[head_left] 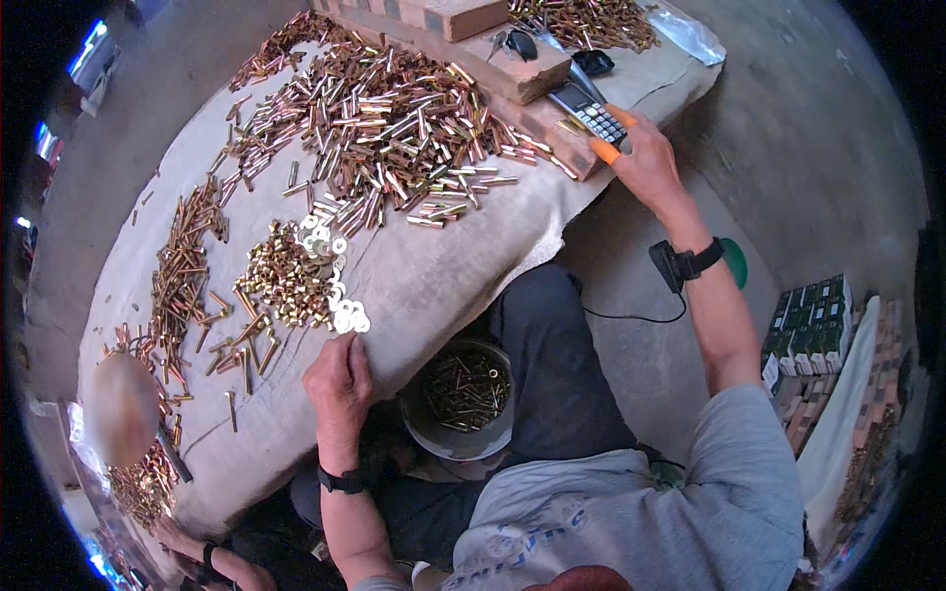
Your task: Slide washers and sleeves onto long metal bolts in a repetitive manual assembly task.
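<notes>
My right hand (645, 163), with orange covers on thumb and forefinger, grips the lower right edge of a grey calculator (589, 110) beside the bricks. Closed fingertips of my left hand (340, 382) meet at the near end of a strip of shiny flat washers (347, 317); whatever they pinch is hidden. Next to the washers lies a heap of small brass-coloured nuts (286, 278). Long bolts (182, 271) are piled to their left, and several loose ones lie closer to me. Beyond is a large heap of metal sleeves (379, 128).
Bricks (527, 74) stand along the table's far right, with keys (501, 44) on one. A bucket (458, 448) of metal parts sits by my legs. At lower left, another person's hand (177, 540) is beside more small parts. Green boxes (810, 320) are stacked at right.
</notes>
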### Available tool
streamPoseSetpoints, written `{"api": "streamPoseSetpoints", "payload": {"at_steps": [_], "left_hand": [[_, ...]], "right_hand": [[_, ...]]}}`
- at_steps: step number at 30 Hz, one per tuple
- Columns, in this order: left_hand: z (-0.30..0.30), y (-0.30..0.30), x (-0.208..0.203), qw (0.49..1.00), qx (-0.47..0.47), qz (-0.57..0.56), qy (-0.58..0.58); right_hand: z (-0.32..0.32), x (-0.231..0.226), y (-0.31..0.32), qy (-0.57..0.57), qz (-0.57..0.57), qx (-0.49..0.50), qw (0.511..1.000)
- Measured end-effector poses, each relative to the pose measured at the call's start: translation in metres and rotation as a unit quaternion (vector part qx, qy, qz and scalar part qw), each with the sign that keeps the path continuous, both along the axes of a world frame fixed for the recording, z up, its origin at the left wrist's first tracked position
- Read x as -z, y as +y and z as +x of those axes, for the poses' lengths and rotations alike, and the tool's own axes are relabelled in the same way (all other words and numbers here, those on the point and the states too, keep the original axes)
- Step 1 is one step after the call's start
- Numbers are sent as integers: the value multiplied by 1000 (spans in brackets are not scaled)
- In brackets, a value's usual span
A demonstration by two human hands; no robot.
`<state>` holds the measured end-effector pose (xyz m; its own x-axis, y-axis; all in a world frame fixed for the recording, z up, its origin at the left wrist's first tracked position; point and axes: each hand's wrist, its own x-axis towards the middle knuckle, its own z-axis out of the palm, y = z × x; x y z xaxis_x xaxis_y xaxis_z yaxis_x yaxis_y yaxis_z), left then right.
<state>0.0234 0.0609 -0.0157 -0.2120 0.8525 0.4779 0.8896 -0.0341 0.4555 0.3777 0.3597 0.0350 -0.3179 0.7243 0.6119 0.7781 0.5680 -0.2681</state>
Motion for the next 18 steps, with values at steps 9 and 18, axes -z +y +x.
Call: {"api": "streamPoseSetpoints", "payload": {"at_steps": [9,18], "left_hand": [[-1,-4,2,1000,-9,7,14],[-1,-5,1,1000,3,18,-13]], "right_hand": [[-59,-2,-84,99,-69,-157,980],[-139,14,-118,45,-246,-345,905]]}}
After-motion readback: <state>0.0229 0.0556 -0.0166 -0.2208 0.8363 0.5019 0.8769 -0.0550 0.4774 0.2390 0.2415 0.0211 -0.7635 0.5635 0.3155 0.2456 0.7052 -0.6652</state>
